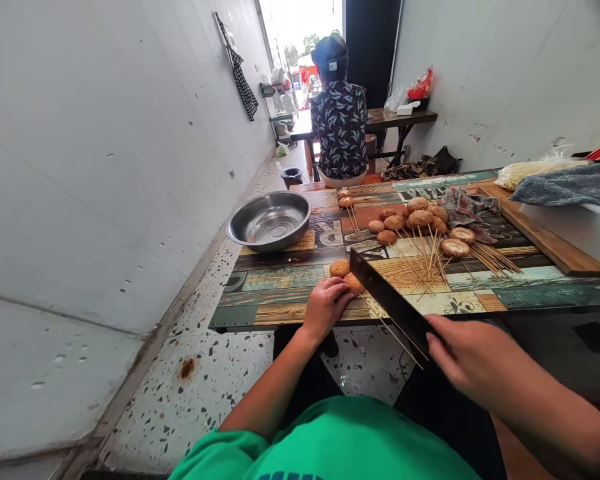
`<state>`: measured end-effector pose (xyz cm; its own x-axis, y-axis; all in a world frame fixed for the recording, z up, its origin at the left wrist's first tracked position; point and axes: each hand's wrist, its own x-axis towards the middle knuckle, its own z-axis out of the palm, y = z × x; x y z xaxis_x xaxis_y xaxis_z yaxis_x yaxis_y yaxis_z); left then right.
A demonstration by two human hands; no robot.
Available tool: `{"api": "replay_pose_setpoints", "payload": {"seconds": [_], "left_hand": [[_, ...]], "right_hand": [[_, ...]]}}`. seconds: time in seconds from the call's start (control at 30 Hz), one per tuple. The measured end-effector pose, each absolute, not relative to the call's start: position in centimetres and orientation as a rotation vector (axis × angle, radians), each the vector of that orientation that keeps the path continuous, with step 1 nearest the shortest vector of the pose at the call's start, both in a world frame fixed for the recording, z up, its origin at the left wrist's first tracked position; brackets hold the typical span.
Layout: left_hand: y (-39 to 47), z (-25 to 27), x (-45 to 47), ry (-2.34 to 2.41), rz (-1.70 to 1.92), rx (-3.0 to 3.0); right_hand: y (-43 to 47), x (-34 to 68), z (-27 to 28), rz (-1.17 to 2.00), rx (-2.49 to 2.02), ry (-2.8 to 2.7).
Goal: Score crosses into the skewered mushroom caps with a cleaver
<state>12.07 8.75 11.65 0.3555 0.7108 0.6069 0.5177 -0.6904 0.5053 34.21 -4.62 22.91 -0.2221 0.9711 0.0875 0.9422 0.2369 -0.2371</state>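
My left hand [329, 308] grips a brown mushroom [353, 284] near the table's front edge, its fingers bent around the cap's left side. Another mushroom [339, 268] lies against it. Thin wooden skewers [397, 337] run from these mushrooms past the table edge toward me. In my right hand [473, 357] is a dark-bladed knife [387, 297], my fingers closed at its near end. The blade slants up and left, its tip close to the held mushroom. Whether the edge touches the cap I cannot tell. The knife's handle is hidden in my hand.
A wide steel basin [270, 221] stands at the table's left. Several skewered mushrooms [420, 219] are heaped right of centre, near loose skewers [495, 259] and a crumpled cloth [463, 205]. Two mushrooms [346, 201] lie farther back. A wooden board [555, 233] lies at right; a person [339, 127] sits beyond.
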Motion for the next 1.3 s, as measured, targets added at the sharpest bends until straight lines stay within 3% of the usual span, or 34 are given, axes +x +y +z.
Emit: {"api": "replay_pose_setpoints", "payload": {"seconds": [0.13, 0.23, 0.8, 1.3], "left_hand": [[8.8, 11.5, 12.1, 1.097, 1.235, 2.404], [8.8, 11.5, 12.1, 1.111, 1.238, 2.400], [8.9, 11.6, 12.1, 1.114, 1.225, 2.375], [9.1, 11.4, 12.1, 1.100, 1.252, 2.342]], "right_hand": [[-3.4, 37.1, 22.8, 1.039, -1.781, -1.867], [-3.3, 37.9, 22.3, 1.306, -1.753, -1.637], [-2.0, 40.7, 20.3, 1.633, -1.669, -1.398], [0.0, 41.1, 20.7, 1.729, -1.613, -1.378]]}}
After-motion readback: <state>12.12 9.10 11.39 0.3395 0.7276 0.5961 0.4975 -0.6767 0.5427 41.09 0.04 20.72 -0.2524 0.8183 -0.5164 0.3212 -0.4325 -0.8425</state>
